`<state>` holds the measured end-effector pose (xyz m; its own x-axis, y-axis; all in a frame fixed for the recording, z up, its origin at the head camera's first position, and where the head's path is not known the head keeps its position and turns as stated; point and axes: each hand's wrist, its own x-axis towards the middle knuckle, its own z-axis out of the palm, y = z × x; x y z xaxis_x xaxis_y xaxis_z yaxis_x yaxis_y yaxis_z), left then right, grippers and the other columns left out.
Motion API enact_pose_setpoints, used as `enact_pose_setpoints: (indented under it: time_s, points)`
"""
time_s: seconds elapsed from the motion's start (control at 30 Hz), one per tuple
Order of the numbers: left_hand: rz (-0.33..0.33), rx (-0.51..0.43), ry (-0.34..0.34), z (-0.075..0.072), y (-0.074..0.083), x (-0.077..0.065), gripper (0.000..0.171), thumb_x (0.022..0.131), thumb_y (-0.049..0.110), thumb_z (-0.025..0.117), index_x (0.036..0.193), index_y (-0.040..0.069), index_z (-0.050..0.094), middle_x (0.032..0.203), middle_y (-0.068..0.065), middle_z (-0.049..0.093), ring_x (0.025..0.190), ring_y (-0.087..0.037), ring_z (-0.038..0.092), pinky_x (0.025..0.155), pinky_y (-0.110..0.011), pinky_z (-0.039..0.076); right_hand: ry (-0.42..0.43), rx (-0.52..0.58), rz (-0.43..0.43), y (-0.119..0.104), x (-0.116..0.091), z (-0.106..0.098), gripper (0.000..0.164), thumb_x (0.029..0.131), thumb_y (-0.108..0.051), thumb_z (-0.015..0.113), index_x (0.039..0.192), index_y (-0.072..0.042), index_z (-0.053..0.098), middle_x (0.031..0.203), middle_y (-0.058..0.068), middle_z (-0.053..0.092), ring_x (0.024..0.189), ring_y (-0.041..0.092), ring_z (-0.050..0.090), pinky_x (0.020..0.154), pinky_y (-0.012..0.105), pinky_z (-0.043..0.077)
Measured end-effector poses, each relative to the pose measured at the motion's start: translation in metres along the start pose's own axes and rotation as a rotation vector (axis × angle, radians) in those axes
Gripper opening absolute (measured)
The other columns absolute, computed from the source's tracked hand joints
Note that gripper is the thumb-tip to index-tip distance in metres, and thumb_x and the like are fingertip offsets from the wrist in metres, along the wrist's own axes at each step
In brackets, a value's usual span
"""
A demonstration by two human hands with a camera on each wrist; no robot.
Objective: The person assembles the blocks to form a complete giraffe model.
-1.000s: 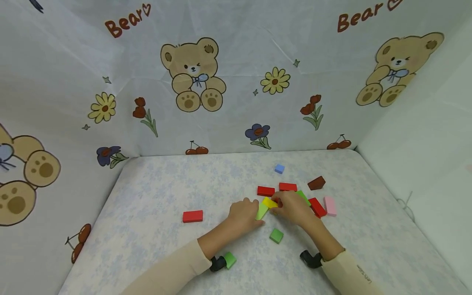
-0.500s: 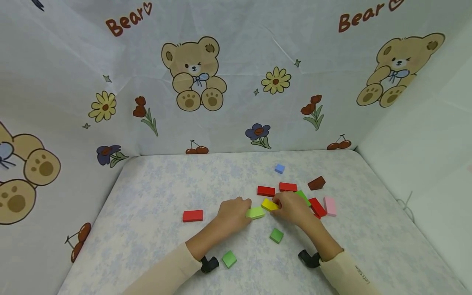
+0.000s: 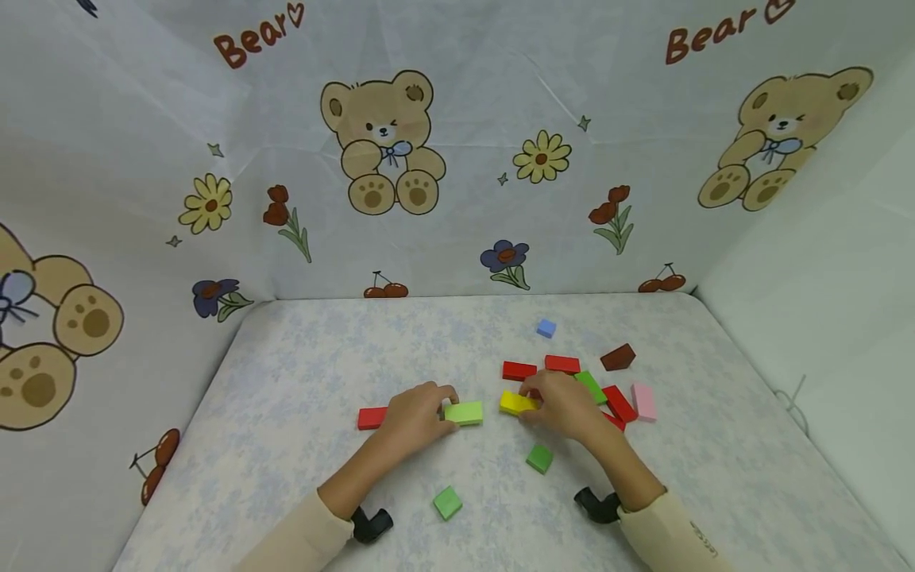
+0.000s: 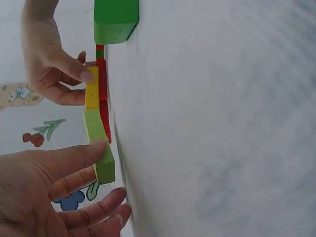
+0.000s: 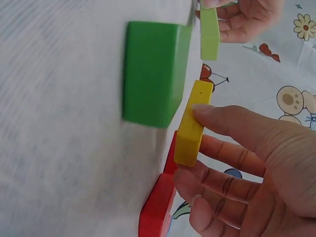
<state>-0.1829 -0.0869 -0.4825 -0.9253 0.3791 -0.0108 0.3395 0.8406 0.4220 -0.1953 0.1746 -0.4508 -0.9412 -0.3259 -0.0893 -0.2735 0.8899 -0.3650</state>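
My left hand [image 3: 413, 419] pinches a light green block [image 3: 465, 413] by its left end, thumb on one side and fingers on the other. To its right, my right hand [image 3: 568, 403] pinches a yellow block [image 3: 516, 403] between thumb and fingers; the right wrist view shows this yellow block [image 5: 193, 123] close up. A gap separates the two held blocks in the head view. Behind the left hand, a red block [image 3: 371, 419] is partly hidden. Just beyond the right hand are two red blocks [image 3: 519, 371] and a green block [image 3: 590, 387].
Two green blocks [image 3: 539, 458] lie nearer the front of the table [image 3: 300, 357]. On the right are a brown block [image 3: 618, 357], a pink block [image 3: 643, 402] and more red ones [image 3: 619, 403]. A small blue block [image 3: 546, 328] lies farther back.
My left hand has moved left with the light green block, away from the yellow one, and now partly covers the left red block. The yellow block has shifted slightly left in my right hand.
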Motion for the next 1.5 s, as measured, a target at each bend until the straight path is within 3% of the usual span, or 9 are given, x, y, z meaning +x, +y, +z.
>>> enact_pose_setpoints:
  time_s: [0.33,0.6,0.97,1.5]
  points:
    - [0.008,-0.113,0.029,0.005,-0.014,-0.010,0.033,0.082,0.027,0.087,0.111,0.026,0.072,0.092,0.006,0.061,0.076,-0.008,0.055,0.060,-0.025,0.045,-0.057,0.119,-0.018,-0.012,0.002,0.003,0.028,0.079,-0.015,0.089,0.103,-0.015,0.076,0.086,-0.005,0.065,0.075,0.013,0.056,0.069,0.027,0.052]
    - [0.031,-0.161,0.063,0.008,-0.022,-0.013,0.030,0.083,0.026,0.086,0.110,0.022,0.073,0.088,0.007,0.059,0.071,-0.008,0.050,0.061,-0.025,0.044,-0.078,0.167,-0.083,-0.017,0.004,0.008,0.025,0.081,-0.010,0.087,0.103,-0.012,0.075,0.089,-0.003,0.065,0.076,0.014,0.056,0.070,0.027,0.052]
    - [0.047,-0.186,0.117,0.007,-0.031,-0.015,0.029,0.082,0.027,0.087,0.109,0.023,0.075,0.083,0.009,0.057,0.067,-0.007,0.048,0.057,-0.023,0.041,-0.082,0.157,-0.140,-0.024,0.011,0.015,0.024,0.081,-0.010,0.086,0.103,-0.011,0.076,0.091,-0.002,0.066,0.077,0.014,0.055,0.070,0.028,0.052]
    - [0.069,-0.220,0.139,0.010,-0.037,-0.012,0.029,0.081,0.026,0.088,0.107,0.022,0.076,0.080,0.009,0.058,0.065,-0.006,0.048,0.057,-0.023,0.043,-0.079,0.177,-0.138,-0.028,0.015,0.022,0.025,0.081,-0.010,0.086,0.104,-0.010,0.075,0.090,-0.001,0.064,0.081,0.016,0.055,0.074,0.031,0.054]
